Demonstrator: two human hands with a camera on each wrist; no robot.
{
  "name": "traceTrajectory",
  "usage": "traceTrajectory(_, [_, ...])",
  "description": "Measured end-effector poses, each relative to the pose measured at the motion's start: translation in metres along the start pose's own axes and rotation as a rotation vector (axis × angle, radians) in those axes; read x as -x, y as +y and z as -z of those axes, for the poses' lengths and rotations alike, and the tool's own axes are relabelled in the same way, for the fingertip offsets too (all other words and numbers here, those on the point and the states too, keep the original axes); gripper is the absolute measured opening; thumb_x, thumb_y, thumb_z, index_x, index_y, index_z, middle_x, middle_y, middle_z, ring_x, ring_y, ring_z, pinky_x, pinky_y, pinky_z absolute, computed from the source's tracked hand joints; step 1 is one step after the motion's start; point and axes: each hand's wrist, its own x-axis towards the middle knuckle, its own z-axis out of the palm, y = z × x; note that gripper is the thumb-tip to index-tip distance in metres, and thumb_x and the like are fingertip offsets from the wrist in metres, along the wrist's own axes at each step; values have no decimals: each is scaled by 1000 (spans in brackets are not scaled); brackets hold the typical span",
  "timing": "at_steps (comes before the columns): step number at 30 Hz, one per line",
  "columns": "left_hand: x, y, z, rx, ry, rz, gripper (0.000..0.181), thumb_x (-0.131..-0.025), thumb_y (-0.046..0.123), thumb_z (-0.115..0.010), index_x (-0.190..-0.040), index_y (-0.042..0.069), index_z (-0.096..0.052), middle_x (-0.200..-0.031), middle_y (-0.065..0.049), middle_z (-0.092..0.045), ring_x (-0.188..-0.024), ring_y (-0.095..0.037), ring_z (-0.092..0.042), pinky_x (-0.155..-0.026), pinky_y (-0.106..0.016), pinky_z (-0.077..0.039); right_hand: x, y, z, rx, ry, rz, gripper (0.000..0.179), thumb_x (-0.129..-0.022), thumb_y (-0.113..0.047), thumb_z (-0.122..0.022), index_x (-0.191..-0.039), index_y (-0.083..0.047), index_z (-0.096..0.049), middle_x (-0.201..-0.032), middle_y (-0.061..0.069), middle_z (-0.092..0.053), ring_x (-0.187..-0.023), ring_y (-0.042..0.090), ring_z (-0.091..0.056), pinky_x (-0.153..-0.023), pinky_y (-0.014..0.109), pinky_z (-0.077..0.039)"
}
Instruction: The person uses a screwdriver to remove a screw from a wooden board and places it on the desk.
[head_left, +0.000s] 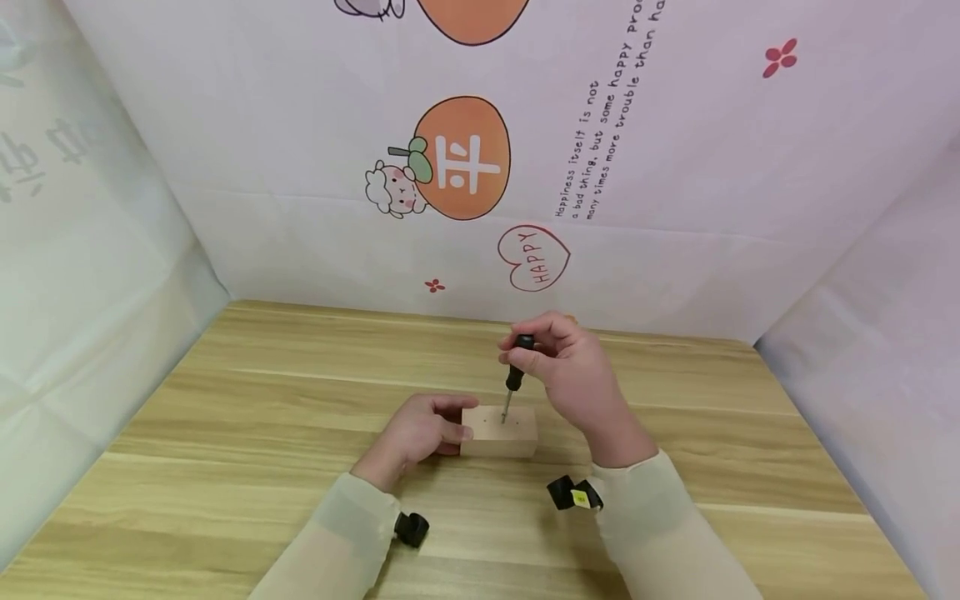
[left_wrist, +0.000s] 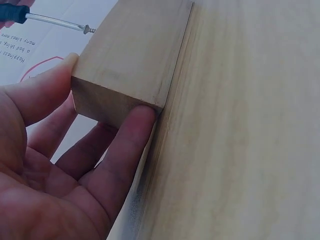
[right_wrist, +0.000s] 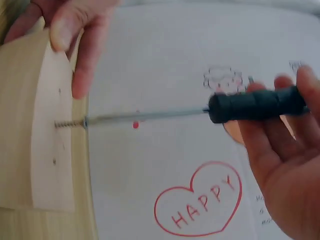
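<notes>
A pale wooden block (head_left: 498,447) lies on the table, its left end gripped between the thumb and fingers of my left hand (head_left: 417,429). Above it, my right hand (head_left: 581,375) holds a screwdriver (head_left: 514,380) by its dark handle, the shaft pointing down and slightly tilted. At the driver's tip a screw (right_wrist: 71,124) stands out of the block's top face, with much of its thread showing in the right wrist view. Small dark holes (right_wrist: 54,161) sit on either side of the screw. In the left wrist view, one fingertip (left_wrist: 142,114) presses the block's end face.
The wood-grain table (head_left: 247,392) extends around the block. A white printed cloth (head_left: 300,150) hangs behind it, with plain white cloth (head_left: 67,275) at the sides. Black wrist camera mounts (head_left: 412,529) stick out from both sleeves.
</notes>
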Motion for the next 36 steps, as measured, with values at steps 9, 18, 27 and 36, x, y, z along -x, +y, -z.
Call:
traceTrajectory(9, [0, -3, 2, -6, 8, -3, 41, -86, -1, -75, -125, 8, -71, -123, -12, -60, -95, -22, -64, -76, -38, -58, 7, -5, -17, 446, 100, 25, 31, -90, -23, -78, -119, -18, -69, -108, -1, -68, -84, 13, -69, -66, 34, -58])
traceTrajectory(18, [0, -3, 2, -2, 2, 2, 41, -86, -1, -75, -126, 8, -70, -121, -12, -61, -96, -23, -64, -77, -39, -58, 9, -3, -26, 476, 204, 67, 30, -87, -17, -80, -115, -13, -71, -100, 2, -68, -79, 14, -68, -61, 32, -57])
traceTrajectory(27, [0, -1, 1, 8, -5, 10, 42, -85, -2, -75, -126, 8, -70, -120, -13, -60, -94, -23, -65, -76, -39, -58, 4, -2, -10, 318, 153, -5, 21, -88, -11, -79, -108, -18, -76, -98, 0, -71, -82, 19, -68, -68, 34, -57])
traceTrajectory(36, [2, 2, 1, -2, -10, 6, 43, -85, -2, -75, -127, 6, -69, -119, -13, -61, -92, -22, -65, -76, -39, -58, 2, 10, 2, 125, 44, 60, 23, -92, -7, -73, -115, -10, -74, -103, 8, -71, -90, 22, -70, -78, 32, -57])
